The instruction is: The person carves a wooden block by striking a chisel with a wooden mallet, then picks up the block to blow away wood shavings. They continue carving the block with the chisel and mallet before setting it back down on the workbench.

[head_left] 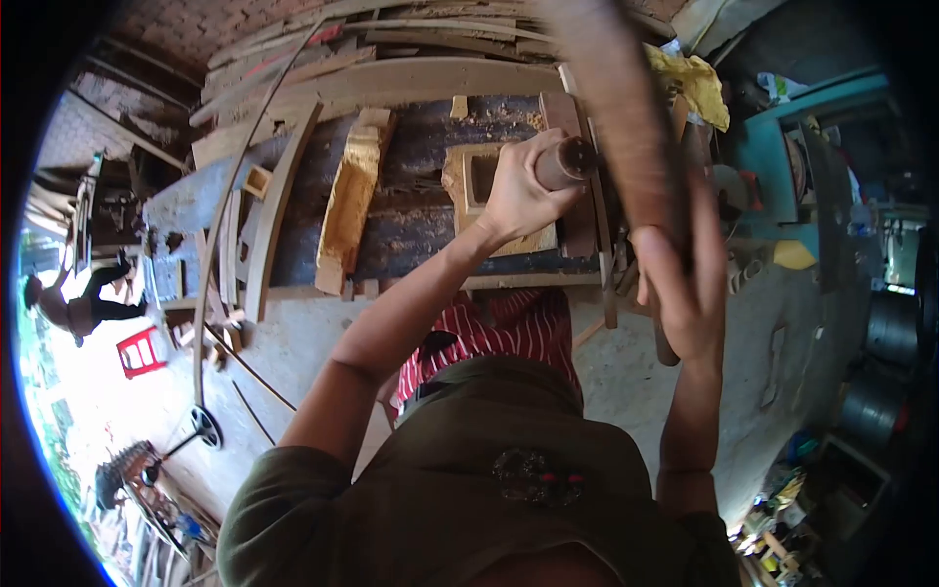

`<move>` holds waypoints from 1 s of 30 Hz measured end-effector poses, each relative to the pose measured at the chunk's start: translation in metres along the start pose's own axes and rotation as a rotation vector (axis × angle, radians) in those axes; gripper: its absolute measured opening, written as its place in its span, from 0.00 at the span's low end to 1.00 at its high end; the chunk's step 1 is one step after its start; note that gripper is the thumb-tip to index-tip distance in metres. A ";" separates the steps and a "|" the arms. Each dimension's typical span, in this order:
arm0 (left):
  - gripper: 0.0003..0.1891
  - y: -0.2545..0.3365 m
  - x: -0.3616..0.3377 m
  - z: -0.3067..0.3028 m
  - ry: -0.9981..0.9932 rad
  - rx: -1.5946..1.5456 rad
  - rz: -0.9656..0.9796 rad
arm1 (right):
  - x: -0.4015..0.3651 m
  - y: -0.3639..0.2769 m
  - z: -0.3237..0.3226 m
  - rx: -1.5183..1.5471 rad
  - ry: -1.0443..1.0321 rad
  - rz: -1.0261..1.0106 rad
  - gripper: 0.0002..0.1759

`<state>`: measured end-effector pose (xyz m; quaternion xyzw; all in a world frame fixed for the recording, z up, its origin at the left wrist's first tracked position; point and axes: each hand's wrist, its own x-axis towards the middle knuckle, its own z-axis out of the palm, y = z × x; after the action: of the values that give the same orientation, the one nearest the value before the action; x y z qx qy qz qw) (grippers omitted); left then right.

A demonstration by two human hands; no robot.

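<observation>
My left hand [523,196] is closed around the thick round handle of a chisel [565,163], whose end points up towards me. The blade is hidden below the hand. Under it lies a pale wooden block [460,210] with a rectangular recess, on the dark workbench [421,196]. My right hand [680,298] grips a wooden mallet [626,108] by its lower part. The mallet is raised to the right of the chisel, apart from it, and smeared by motion. A hollowed piece of yellowish wood [352,201] lies on the bench left of the block.
Long planks [391,73] are stacked behind the bench. A curved wooden strip [284,210] lies across its left side. A yellow cloth or bag [694,83] is at the back right, near a teal frame [778,176]. A person [73,303] is far left, near a red stool [142,352].
</observation>
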<state>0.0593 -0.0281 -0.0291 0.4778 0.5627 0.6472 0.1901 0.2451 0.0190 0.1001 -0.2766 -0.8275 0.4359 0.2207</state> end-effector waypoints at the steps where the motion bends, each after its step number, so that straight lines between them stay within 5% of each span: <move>1: 0.13 0.004 -0.002 -0.002 -0.008 -0.020 -0.014 | -0.006 -0.019 -0.001 0.233 0.021 0.173 0.38; 3: 0.12 0.002 -0.004 -0.001 -0.012 0.051 0.003 | -0.008 -0.018 0.006 0.304 0.070 0.116 0.38; 6: 0.13 -0.002 -0.003 0.004 0.045 0.028 0.116 | 0.001 -0.004 0.021 -0.201 -0.028 -0.058 0.38; 8: 0.13 -0.001 0.006 0.003 0.117 -0.012 0.196 | 0.001 0.003 0.018 -0.139 -0.032 -0.002 0.38; 11: 0.12 0.000 0.028 -0.016 0.120 -0.171 -0.187 | -0.005 0.000 0.023 0.251 0.065 0.104 0.37; 20: 0.12 -0.004 0.046 -0.025 0.139 -0.136 -0.172 | -0.018 0.018 0.024 0.205 0.080 0.203 0.35; 30: 0.15 0.000 0.027 -0.004 0.062 -0.006 -0.187 | -0.001 -0.012 0.009 0.312 0.214 -0.051 0.35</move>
<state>0.0437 -0.0091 -0.0176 0.4022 0.6086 0.6429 0.2336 0.2372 0.0078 0.1053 -0.2628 -0.7285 0.5211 0.3587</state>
